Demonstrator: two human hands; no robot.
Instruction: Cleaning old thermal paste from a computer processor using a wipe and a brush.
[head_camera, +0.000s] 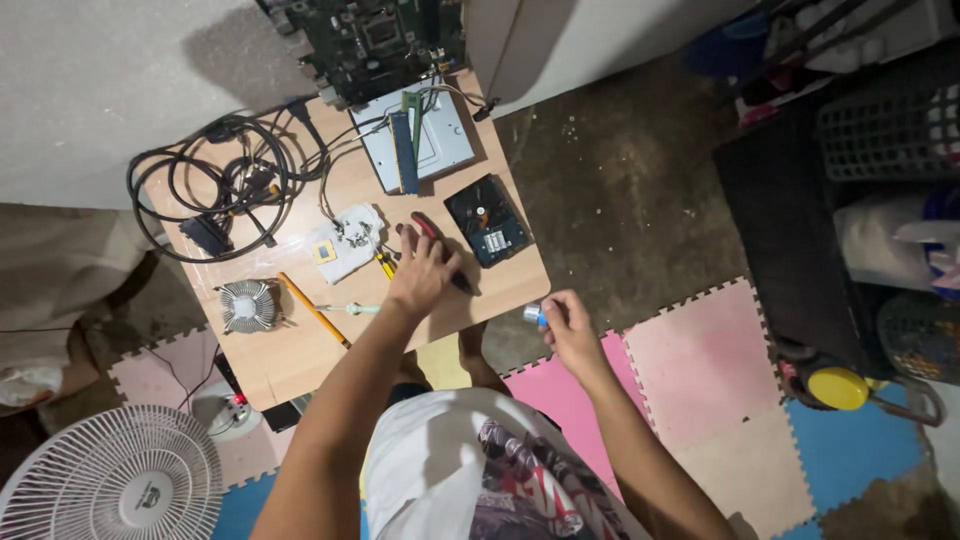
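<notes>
My left hand (425, 272) rests on the small wooden table (290, 350), fingers closed around a red-and-black handled tool (430, 232) lying beside a black hard drive (488, 220). My right hand (570, 325) is off the table's right edge over the floor, holding a small blue-and-silver tube (534, 316). A white cloth with a square chip (342, 243) lies just left of my left hand.
A green circuit board (370, 40), a silver drive with memory sticks (415, 140), coiled black cables (220, 185), a round heatsink fan (248, 305), a pencil (312, 310) and a small screwdriver (350, 309) lie on the table. A white fan (110, 480), foam mats (700, 360), black crates (880, 130).
</notes>
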